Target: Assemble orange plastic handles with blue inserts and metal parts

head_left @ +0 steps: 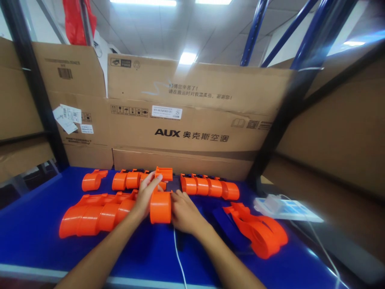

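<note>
My left hand (149, 193) is wrapped around an orange plastic holder (161, 208) with a rounded, ring-like lower end and a flat top piece. It is held up over the middle of the table. Against the holder's right side, my right hand (184, 212) has its fingers curled in; what they grip is hidden. A white cable (177, 251) runs down from beneath the right hand. Just left of my left hand lies a row of similar orange holders (90, 218). Behind both hands, a dark flat object (173, 184) is partly covered.
More orange holders (209, 186) line the back, with a single one (91, 181) at far left. Loose orange holders (261, 233) lie on the right, by a white power strip (290, 208) with cables. Cardboard (192, 150) walls the blue table (39, 241); black posts (272, 128) flank it.
</note>
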`<move>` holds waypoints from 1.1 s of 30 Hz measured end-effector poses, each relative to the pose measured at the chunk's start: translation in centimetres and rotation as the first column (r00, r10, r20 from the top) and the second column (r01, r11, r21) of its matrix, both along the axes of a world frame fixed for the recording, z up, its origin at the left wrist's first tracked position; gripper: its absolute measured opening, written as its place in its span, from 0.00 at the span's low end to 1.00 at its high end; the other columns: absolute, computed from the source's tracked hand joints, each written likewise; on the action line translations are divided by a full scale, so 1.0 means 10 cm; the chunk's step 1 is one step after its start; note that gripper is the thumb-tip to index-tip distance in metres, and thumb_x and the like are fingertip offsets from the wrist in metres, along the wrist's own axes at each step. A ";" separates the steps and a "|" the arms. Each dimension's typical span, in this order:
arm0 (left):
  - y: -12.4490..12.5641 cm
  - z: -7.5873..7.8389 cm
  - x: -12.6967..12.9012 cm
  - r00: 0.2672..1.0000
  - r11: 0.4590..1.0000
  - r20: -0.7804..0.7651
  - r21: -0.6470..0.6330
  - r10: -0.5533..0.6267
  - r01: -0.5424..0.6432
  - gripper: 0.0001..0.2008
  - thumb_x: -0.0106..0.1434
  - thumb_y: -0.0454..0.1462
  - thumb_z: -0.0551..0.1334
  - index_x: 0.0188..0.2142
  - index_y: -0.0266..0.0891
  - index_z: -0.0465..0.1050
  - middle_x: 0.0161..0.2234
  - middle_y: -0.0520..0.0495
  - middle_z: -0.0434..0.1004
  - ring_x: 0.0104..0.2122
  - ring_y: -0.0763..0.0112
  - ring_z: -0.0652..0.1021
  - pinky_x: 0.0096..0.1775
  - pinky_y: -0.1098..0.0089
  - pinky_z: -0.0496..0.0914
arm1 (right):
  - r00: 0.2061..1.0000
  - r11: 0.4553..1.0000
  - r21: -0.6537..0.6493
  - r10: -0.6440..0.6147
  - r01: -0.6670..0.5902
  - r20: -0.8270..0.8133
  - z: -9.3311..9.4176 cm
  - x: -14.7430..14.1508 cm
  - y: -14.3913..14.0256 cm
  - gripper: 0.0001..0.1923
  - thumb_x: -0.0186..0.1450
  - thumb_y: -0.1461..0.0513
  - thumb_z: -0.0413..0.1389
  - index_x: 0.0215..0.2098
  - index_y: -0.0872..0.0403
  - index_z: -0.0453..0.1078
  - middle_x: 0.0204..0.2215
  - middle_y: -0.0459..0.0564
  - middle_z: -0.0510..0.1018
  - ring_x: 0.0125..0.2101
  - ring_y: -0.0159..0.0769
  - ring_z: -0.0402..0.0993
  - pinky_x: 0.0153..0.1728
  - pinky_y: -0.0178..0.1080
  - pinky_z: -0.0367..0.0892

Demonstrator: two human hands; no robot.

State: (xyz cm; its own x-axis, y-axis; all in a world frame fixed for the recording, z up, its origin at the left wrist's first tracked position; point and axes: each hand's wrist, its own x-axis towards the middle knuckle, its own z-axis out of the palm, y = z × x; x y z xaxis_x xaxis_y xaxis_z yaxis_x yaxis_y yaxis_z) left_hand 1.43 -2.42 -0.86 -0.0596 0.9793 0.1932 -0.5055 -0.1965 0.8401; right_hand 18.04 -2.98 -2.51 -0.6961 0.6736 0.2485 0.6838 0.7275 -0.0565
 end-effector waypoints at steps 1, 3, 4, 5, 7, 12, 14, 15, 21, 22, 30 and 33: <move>-0.01 -0.01 0.00 1.000 1.000 -0.027 0.007 -0.003 0.003 0.21 0.52 0.49 0.71 0.39 0.38 0.71 0.19 0.56 0.70 0.16 0.79 0.69 0.22 0.78 0.63 | 1.000 1.000 0.012 -0.022 0.023 -0.008 0.03 0.04 0.01 0.08 0.63 0.63 0.55 0.39 0.55 0.75 0.40 0.56 0.73 0.43 0.44 0.64 0.44 0.43 0.59; -0.03 -0.01 0.01 0.997 1.000 -0.074 0.018 -0.002 0.004 0.21 0.53 0.49 0.70 0.39 0.38 0.70 0.20 0.56 0.71 0.17 0.79 0.69 0.23 0.78 0.63 | 0.996 0.998 0.023 -0.061 0.062 -0.068 0.08 0.14 0.02 0.06 0.62 0.64 0.56 0.35 0.56 0.74 0.36 0.55 0.74 0.40 0.43 0.66 0.43 0.42 0.60; -0.05 -0.01 0.02 0.995 1.000 -0.098 0.025 -0.003 0.005 0.22 0.53 0.49 0.70 0.40 0.38 0.70 0.20 0.55 0.71 0.18 0.79 0.69 0.23 0.77 0.63 | 0.990 0.997 0.006 -0.076 0.077 -0.119 0.11 0.19 0.03 0.05 0.61 0.65 0.55 0.33 0.56 0.73 0.34 0.53 0.74 0.38 0.41 0.67 0.41 0.41 0.61; -0.07 0.00 0.03 0.993 1.000 -0.117 0.030 -0.001 0.004 0.22 0.53 0.49 0.70 0.40 0.38 0.70 0.21 0.55 0.71 0.18 0.79 0.69 0.24 0.77 0.63 | 0.979 0.996 -0.028 -0.092 0.088 -0.182 0.13 0.24 0.05 0.04 0.61 0.65 0.55 0.32 0.55 0.73 0.32 0.52 0.75 0.36 0.40 0.68 0.39 0.39 0.62; -0.11 0.04 0.06 0.990 1.000 -0.141 0.028 0.004 0.000 0.23 0.53 0.49 0.70 0.42 0.38 0.69 0.21 0.55 0.72 0.18 0.79 0.69 0.23 0.77 0.61 | 0.933 0.987 -0.140 -0.126 0.083 -0.336 0.18 0.34 0.08 0.05 0.63 0.64 0.54 0.31 0.55 0.72 0.29 0.49 0.76 0.31 0.36 0.71 0.35 0.37 0.63; -0.17 0.09 0.10 0.988 1.000 -0.151 -0.025 -0.001 -0.003 0.27 0.49 0.50 0.71 0.42 0.37 0.70 0.21 0.56 0.71 0.16 0.78 0.69 0.22 0.76 0.59 | 0.649 0.916 -0.377 -0.204 -0.138 -0.733 0.25 0.50 0.11 0.11 0.65 0.54 0.57 0.34 0.54 0.70 0.31 0.49 0.81 0.33 0.39 0.79 0.35 0.39 0.72; -0.17 0.07 0.11 0.988 0.999 -0.155 -0.030 -0.020 0.016 0.27 0.49 0.49 0.71 0.43 0.37 0.70 0.22 0.55 0.72 0.16 0.78 0.69 0.21 0.75 0.59 | 0.516 0.885 -0.406 -0.243 -0.230 -0.822 0.28 0.50 0.10 0.13 0.64 0.52 0.59 0.35 0.54 0.70 0.32 0.50 0.81 0.34 0.39 0.80 0.38 0.42 0.74; -0.17 0.06 0.12 0.987 0.999 -0.156 -0.031 -0.028 0.023 0.27 0.50 0.49 0.71 0.44 0.37 0.69 0.22 0.55 0.73 0.16 0.78 0.69 0.21 0.75 0.59 | 0.465 0.875 -0.408 -0.257 -0.261 -0.847 0.29 0.49 0.09 0.14 0.63 0.52 0.61 0.36 0.53 0.69 0.31 0.50 0.81 0.34 0.39 0.80 0.39 0.43 0.75; -0.17 0.04 0.12 0.980 0.998 -0.190 0.005 -0.065 0.067 0.27 0.51 0.49 0.70 0.44 0.35 0.69 0.23 0.53 0.74 0.16 0.78 0.69 0.21 0.75 0.60 | 0.372 0.903 -0.337 -0.226 -0.265 -0.900 0.34 0.46 0.07 0.15 0.62 0.51 0.62 0.39 0.54 0.72 0.26 0.45 0.77 0.27 0.34 0.75 0.34 0.40 0.75; -0.18 0.05 0.12 0.980 0.998 -0.191 0.001 -0.059 0.060 0.27 0.51 0.50 0.70 0.44 0.35 0.70 0.23 0.53 0.74 0.16 0.78 0.69 0.22 0.75 0.60 | 0.381 0.910 -0.329 -0.219 -0.252 -0.898 0.34 0.47 0.07 0.15 0.63 0.51 0.61 0.39 0.54 0.72 0.26 0.45 0.76 0.27 0.33 0.75 0.34 0.39 0.75; -0.20 0.06 0.12 0.973 0.999 -0.223 -0.026 -0.051 0.046 0.29 0.52 0.50 0.70 0.47 0.34 0.72 0.17 0.53 0.72 0.17 0.74 0.70 0.24 0.75 0.61 | 0.438 0.929 -0.321 -0.215 -0.183 -0.873 0.32 0.48 0.09 0.18 0.64 0.48 0.58 0.39 0.54 0.71 0.26 0.45 0.73 0.23 0.31 0.72 0.27 0.35 0.70; -0.20 0.03 0.10 0.970 0.997 -0.229 -0.028 -0.076 0.072 0.29 0.53 0.51 0.69 0.47 0.34 0.72 0.17 0.51 0.73 0.17 0.74 0.70 0.24 0.75 0.61 | 0.453 0.927 -0.330 -0.221 -0.176 -0.864 0.30 0.48 0.10 0.18 0.65 0.48 0.57 0.38 0.54 0.69 0.26 0.44 0.72 0.22 0.30 0.69 0.23 0.33 0.66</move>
State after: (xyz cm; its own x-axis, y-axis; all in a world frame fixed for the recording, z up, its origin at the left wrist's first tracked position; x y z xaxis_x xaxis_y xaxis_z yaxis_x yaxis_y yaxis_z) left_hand 2.45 -4.38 -0.54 0.0570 0.9831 0.1738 -0.3112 -0.1479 0.9388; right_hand 22.84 -1.97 0.49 -0.2167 0.8537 0.4736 0.1318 0.5062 -0.8523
